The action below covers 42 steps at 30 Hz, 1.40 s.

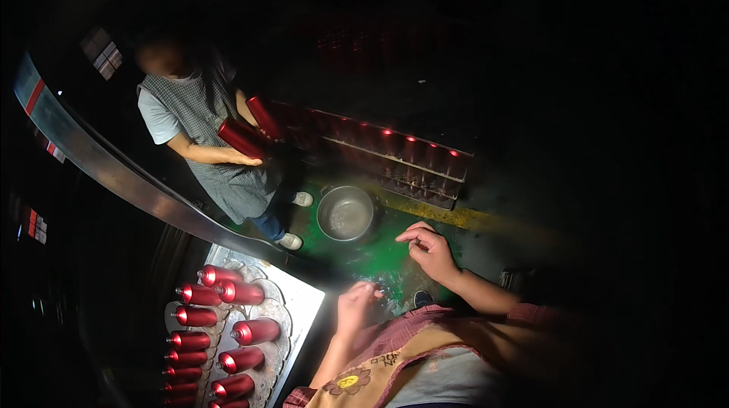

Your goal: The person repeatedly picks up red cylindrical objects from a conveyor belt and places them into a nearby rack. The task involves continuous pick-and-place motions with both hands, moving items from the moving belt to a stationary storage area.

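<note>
Head view: left hand (pixel 355 303) loosely curled, empty, just right of the lit tray (pixel 304 303) holding red cans (pixel 228 324). Right hand (pixel 430 247) half open, fingers bent, empty, near the metal pot (pixel 345 213) on the green floor (pixel 380 260). A co-worker (pixel 199 131) holds two cans.

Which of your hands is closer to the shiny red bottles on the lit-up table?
Left. The left hand hangs just beside the edge of the lit table, close to the red bottles. The right hand is farther off, raised over the green floor.
</note>
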Tool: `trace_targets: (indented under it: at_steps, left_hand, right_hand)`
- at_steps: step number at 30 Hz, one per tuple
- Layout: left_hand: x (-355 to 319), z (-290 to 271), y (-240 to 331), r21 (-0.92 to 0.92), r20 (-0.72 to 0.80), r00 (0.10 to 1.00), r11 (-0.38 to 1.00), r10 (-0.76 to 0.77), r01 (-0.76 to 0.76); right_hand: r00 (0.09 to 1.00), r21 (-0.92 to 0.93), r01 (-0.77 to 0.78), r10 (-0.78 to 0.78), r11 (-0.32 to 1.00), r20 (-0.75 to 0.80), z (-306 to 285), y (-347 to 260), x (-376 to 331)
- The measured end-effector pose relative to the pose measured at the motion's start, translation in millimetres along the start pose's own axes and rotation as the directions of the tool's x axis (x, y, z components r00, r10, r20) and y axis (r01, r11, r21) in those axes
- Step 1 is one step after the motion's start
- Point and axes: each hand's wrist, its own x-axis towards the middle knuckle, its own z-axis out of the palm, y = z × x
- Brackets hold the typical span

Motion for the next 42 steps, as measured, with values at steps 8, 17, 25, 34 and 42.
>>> trace_targets:
  at_steps: [8, 17, 25, 34, 42]
  left_hand:
    - [210, 40, 59, 0.273, 0.186, 0.982, 0.958, 0.039, -0.09]
    - [577, 7, 154, 0.46, 0.079, 0.841, 0.729, 0.535, -0.507]
    - [803, 70, 232, 0.809, 0.165, 0.861, 0.434, 0.481, -0.397]
    - [801, 80, 219, 0.788, 0.158, 0.722, 0.355, 0.674, -0.504]
    - [732, 28, 194, 0.511, -0.073, 0.704, 0.633, 0.706, -0.581]
  right_hand:
    - [0.881, 0.059, -0.294, 0.294, 0.954, -0.37, -137, 46, 33]
    - [0.929, -0.321, -0.248, 0.131, 0.914, -0.347, -213, 70, 226]
    - [1.0, -0.738, -0.022, 0.021, 0.675, -0.01, -206, 161, 587]
    - [0.997, -0.802, -0.077, 0.034, 0.592, -0.071, -183, 254, 732]
    - [0.974, -0.572, -0.036, -0.098, 0.819, -0.202, -213, 245, 679]
